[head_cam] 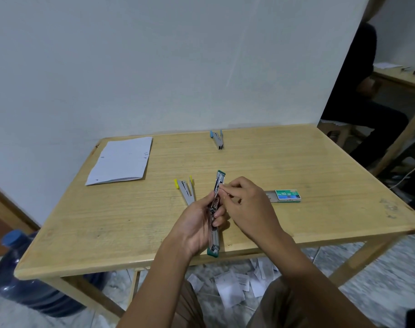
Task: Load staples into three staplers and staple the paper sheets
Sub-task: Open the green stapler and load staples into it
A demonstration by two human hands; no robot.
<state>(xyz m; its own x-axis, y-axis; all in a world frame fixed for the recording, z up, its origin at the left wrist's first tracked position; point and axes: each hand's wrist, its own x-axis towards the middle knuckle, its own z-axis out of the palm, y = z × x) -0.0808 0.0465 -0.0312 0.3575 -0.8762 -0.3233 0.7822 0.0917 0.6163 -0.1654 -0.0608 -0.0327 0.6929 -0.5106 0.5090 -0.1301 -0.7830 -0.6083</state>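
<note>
gripping the green stapler (218, 183) — long axis toward the wall (154, 67) — left hand (197, 223); right hand (249, 204) pinching it

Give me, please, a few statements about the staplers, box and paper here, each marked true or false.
1. The left hand grips the green stapler. True.
2. The blue stapler lies beside the staple box. False: it lies apart, near the far edge of the table.
3. The right hand rests flat on the paper sheets. False: it pinches at the green stapler.
4. The yellow stapler lies on the table, in neither hand. True.
</note>
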